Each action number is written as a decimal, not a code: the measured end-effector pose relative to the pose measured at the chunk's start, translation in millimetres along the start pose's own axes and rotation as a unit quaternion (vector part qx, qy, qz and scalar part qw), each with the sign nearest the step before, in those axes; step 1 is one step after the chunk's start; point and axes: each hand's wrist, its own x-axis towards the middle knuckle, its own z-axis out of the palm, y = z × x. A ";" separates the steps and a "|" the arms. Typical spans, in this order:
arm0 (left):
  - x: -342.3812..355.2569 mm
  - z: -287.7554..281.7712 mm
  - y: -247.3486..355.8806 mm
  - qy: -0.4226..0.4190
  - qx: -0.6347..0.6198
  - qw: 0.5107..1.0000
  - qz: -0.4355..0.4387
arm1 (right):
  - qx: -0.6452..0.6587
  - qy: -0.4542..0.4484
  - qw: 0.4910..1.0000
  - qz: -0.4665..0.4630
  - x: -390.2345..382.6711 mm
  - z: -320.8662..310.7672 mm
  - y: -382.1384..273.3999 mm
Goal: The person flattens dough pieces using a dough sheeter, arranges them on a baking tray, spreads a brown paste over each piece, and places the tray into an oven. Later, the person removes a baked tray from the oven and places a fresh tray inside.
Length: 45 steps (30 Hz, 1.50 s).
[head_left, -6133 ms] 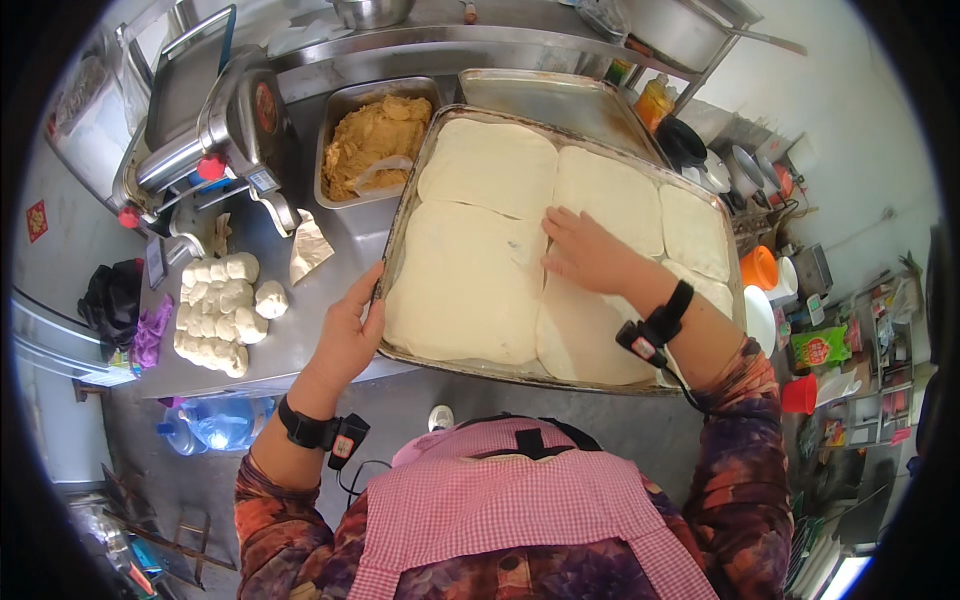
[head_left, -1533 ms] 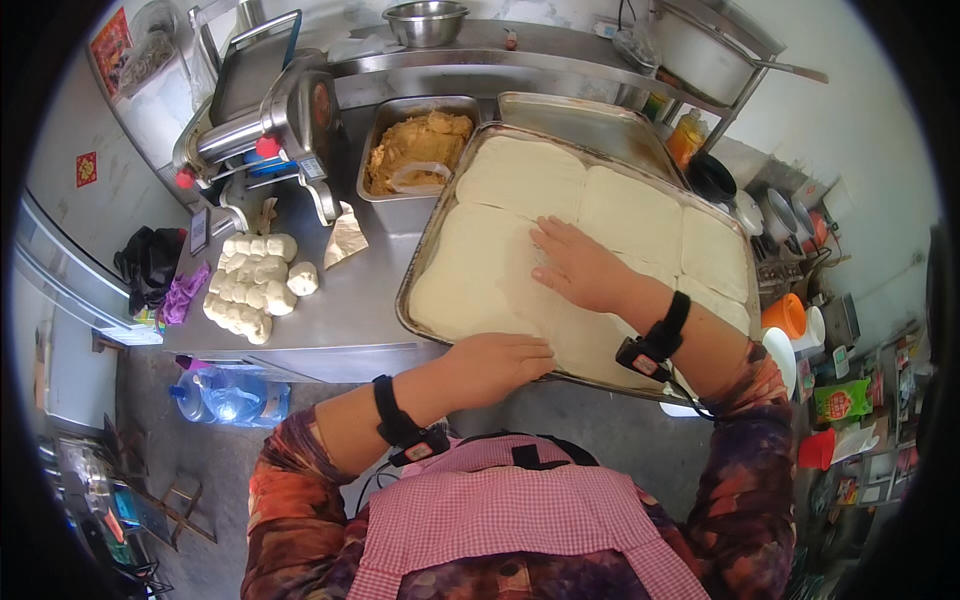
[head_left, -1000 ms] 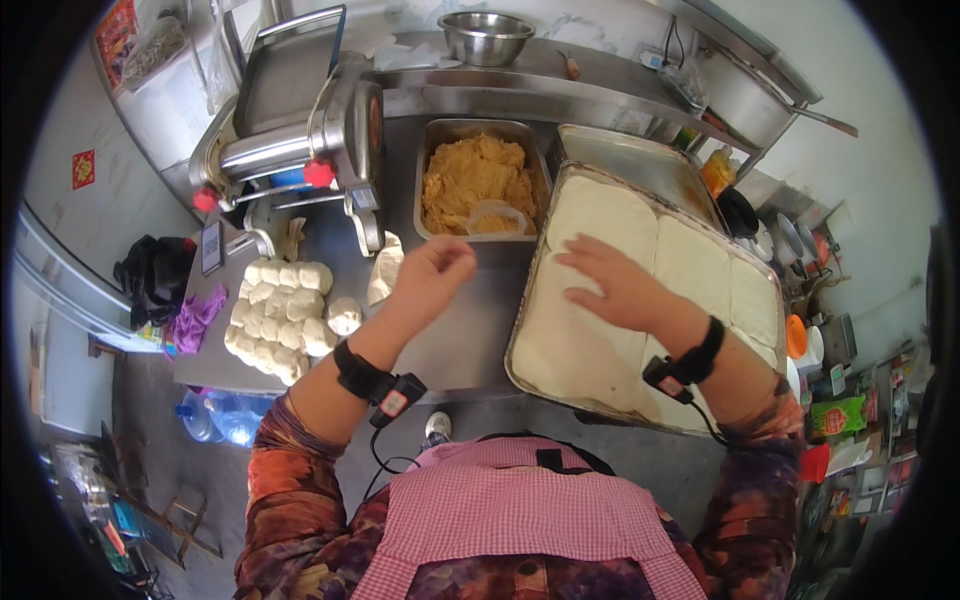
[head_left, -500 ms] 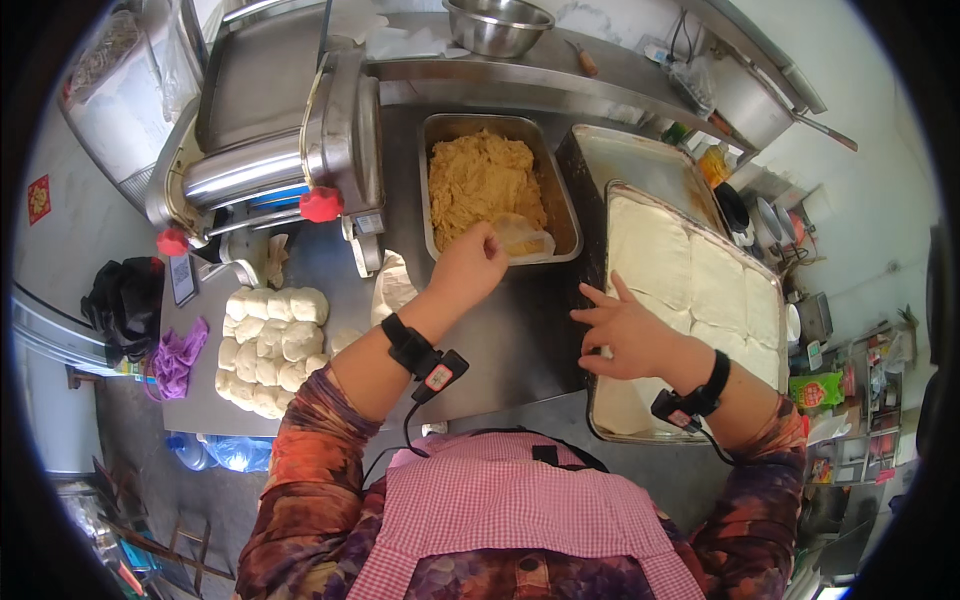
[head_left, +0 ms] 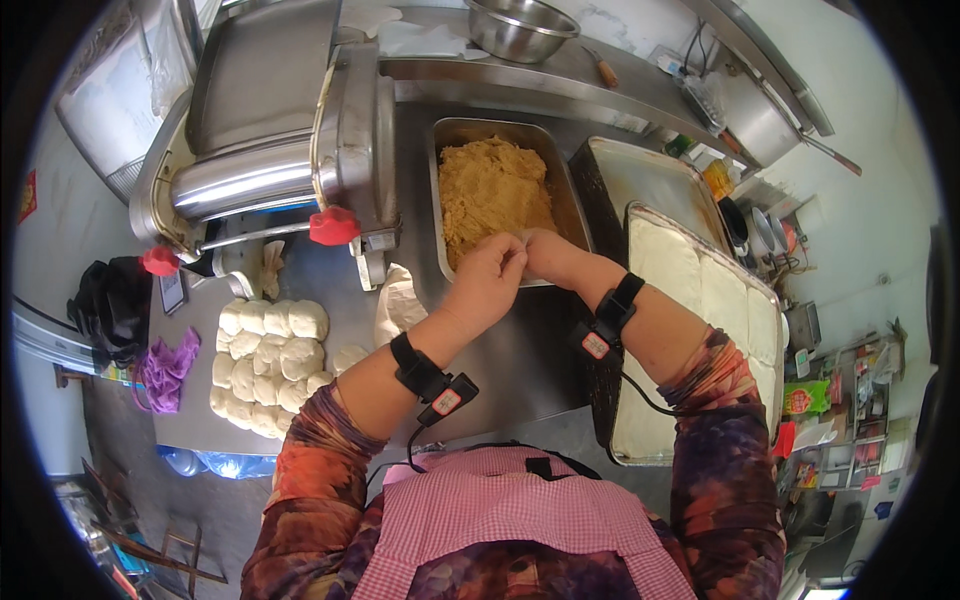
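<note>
Two hands, meeting at the near edge of the steel pan (head_left: 570,202), which sits on the counter (head_left: 470,370) right of the roller machine (head_left: 248,182). Left hand (head_left: 486,284): fingers curled, tips drawn in by the thumb. Right hand (head_left: 556,258): bent inward, fingers mostly hidden. Hands touching or nearly so; can't tell if either grips anything or contacts the rim. Tan paste (head_left: 492,188) is heaped inside the pan, just beyond the hands, steel wall visible along its right.

Handling, my read: paste looks thick, soft, slightly sticky, heavy as a mass; should keep its shape in a scoop. Take it from the right edge, fingers cupped under. Pan likely stiff, weighty when loaded; hold by opposite rims. Dough sheets (head_left: 706,285) at right look thin and tearable; support flat from underneath.
</note>
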 end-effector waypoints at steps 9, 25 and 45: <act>7.2 -2.2 8.8 -0.060 -0.138 0.985 -0.087 | -0.268 0.005 0.963 -0.006 12.6 -5.9 -3.8; -7.4 -39.9 8.0 -0.193 -0.271 0.912 -0.238 | 0.135 0.091 0.978 -0.133 47.9 -15.8 -11.3; -44.8 -84.1 -66.6 -0.026 -0.440 0.819 -0.368 | -0.242 -0.035 0.921 -0.304 55.1 -4.7 -10.5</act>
